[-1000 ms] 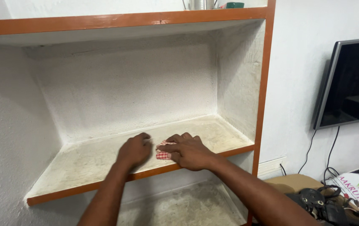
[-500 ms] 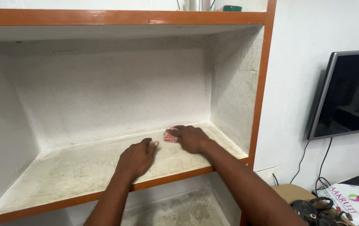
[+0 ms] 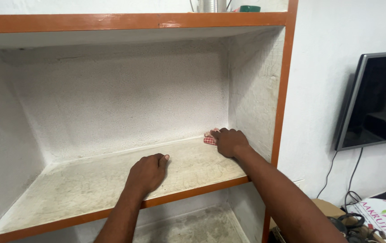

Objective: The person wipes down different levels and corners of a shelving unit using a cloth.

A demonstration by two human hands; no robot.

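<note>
My right hand presses a small red-and-white checked cloth against the shelf board at its back right corner; most of the cloth is hidden under the fingers. My left hand rests palm down on the dusty stone shelf, near the middle and close to the front edge, with nothing in it. The shelf is a white, rough-plastered wall niche with an orange-painted front trim.
An upper orange-edged shelf carries a metal container and a green lid. A dark flat screen hangs on the wall at right, with cables below. A bag and a printed packet lie at bottom right.
My right hand has slid the cloth from the front middle of the shelf back and rightward into the rear corner. My left hand stayed flat on the shelf.
</note>
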